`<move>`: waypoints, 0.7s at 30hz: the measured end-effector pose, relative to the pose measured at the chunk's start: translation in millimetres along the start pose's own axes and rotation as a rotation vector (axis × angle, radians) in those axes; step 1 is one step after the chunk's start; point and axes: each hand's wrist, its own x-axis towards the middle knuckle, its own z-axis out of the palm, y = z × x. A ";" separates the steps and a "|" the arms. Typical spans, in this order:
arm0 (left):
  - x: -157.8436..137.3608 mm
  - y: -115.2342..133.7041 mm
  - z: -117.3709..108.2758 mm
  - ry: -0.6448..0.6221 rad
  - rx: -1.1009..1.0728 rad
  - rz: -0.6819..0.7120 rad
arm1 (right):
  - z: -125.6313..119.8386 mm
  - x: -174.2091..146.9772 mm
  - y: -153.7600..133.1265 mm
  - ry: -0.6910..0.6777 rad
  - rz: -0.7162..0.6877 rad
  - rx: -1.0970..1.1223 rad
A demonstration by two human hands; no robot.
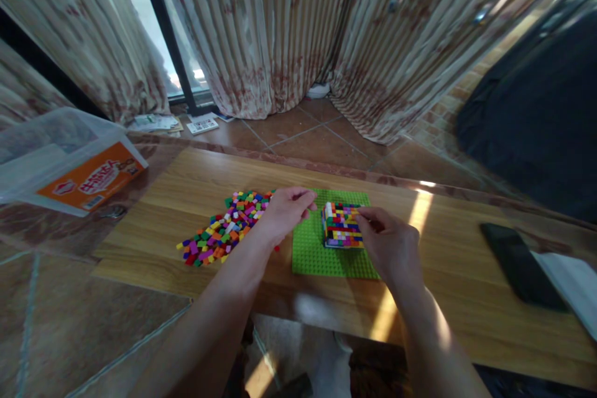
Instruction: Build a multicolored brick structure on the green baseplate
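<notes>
A small block built from many coloured toy bricks point(342, 228) stands on a green studded baseplate point(310, 255). My right hand point(394, 242) is at the build's right side, its fingers curled and the tips against the upper right edge. It covers that end, so any single brick under the fingertips is hidden. Above the baseplate's left edge, apart from the build, is my left hand point(289, 208) with thumb and fingers pinched together. Whatever may be between those fingertips is too small to make out. A heap of loose toy bricks point(233, 221) spreads beside my left forearm.
All this rests on a wooden table point(158, 230). A clear plastic bin point(69, 155) with an orange label stands at the left. At the right lie a dark phone-like slab point(520, 264) and something white point(571, 280). Striped curtains point(261, 31) hang beyond the table.
</notes>
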 end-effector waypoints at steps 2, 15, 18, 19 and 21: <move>-0.3 0.2 -0.2 0.009 0.008 0.008 | -2.2 1.4 2.1 0.014 0.051 0.035; -1.7 2.9 0.8 0.034 -0.021 -0.023 | 18.5 5.9 14.7 0.017 0.127 -0.005; -2.6 3.7 0.9 0.038 -0.032 -0.027 | 19.6 5.2 14.7 -0.025 0.178 0.048; -2.9 4.1 0.9 0.041 -0.037 -0.031 | 19.5 5.1 14.5 -0.040 0.192 0.068; -3.6 5.0 1.2 0.048 -0.049 -0.041 | 19.3 5.1 14.5 -0.075 0.219 0.113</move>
